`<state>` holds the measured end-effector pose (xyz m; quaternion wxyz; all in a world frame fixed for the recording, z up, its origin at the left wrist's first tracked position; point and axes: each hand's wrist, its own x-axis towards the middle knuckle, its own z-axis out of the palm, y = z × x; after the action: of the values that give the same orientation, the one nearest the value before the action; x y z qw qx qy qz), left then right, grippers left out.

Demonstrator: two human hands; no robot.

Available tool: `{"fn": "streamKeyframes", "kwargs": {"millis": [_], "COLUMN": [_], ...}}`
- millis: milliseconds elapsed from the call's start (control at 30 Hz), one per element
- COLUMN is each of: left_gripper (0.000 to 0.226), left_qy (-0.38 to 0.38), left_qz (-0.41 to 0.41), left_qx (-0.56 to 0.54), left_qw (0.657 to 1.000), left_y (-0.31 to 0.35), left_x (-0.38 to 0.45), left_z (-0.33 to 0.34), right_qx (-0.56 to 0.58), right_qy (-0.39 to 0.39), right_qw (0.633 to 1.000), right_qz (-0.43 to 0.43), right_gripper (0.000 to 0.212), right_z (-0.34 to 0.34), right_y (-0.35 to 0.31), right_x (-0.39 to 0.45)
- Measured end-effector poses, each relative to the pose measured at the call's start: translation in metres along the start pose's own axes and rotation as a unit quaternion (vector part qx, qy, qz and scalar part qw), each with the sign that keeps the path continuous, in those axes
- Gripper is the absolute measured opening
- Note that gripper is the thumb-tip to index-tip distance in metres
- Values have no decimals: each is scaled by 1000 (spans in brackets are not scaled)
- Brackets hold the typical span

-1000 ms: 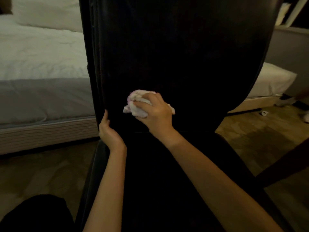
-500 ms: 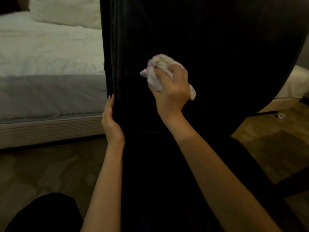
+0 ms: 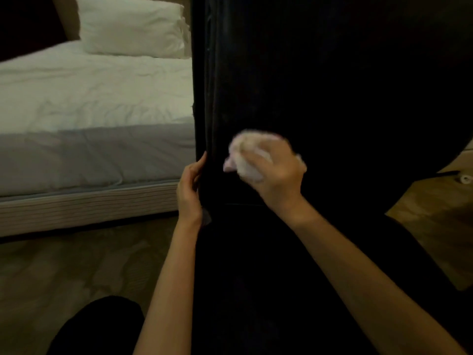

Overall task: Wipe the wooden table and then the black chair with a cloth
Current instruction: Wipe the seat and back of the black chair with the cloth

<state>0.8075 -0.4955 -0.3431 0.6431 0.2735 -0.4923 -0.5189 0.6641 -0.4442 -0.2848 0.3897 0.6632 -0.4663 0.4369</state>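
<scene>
A bed (image 3: 84,119) with rumpled white sheets fills nine to ten o'clock; a white pillow (image 3: 130,26) at eleven; pale wood floor (image 3: 64,267) at seven.

Bed (image 3: 89,103), white sheet, grey mattress side, ribbed base; white pillow (image 3: 133,26) at head; wood-patterned floor (image 3: 76,265); dim light.
</scene>
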Motion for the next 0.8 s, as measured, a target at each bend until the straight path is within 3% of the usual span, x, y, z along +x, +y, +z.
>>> {"fn": "streamKeyframes", "kwargs": {"millis": [100, 200, 300, 500, 567, 667, 733, 800], "left_gripper": [49, 49, 53, 57, 62, 76, 83, 84], "left_qy": [-12, -30, -23, -14, -28, -60, -77, -81], "left_qz": [-23, -30, -33, -37, -34, -33, -33, -27], "left_qx": [-13, -24, -19, -41, -42, -34, -34, -31], "left_qw": [1000, 999, 999, 998, 998, 997, 996, 996], "left_y": [3, 2, -5, -9, -6, 0, 0, 0], "left_x": [1, 1, 6, 5, 4, 1, 2, 5], "left_z": [1, 1, -4, -4, -6, -12, -16, -19], "right_qx": [-12, -87, -111, -97, -84, -126, -151, -101], "right_qy": [93, 109, 128, 78, 36, -124, -215, -215], "right_qw": [995, 989, 986, 988, 987, 962, 947, 960], "right_qz": [16, 48, 5, -88, -134, -207, -184, -148], "right_gripper": [28, 20, 16, 12, 12, 20, 10, 15], "right_z": [-3, 17, 34, 32, 35, 46, 50, 41], "right_y": [-6, -8, -11, -8, -6, 0, 5, -1], "right_x": [80, 119, 96, 43, 16, -47, -70, -56]}}
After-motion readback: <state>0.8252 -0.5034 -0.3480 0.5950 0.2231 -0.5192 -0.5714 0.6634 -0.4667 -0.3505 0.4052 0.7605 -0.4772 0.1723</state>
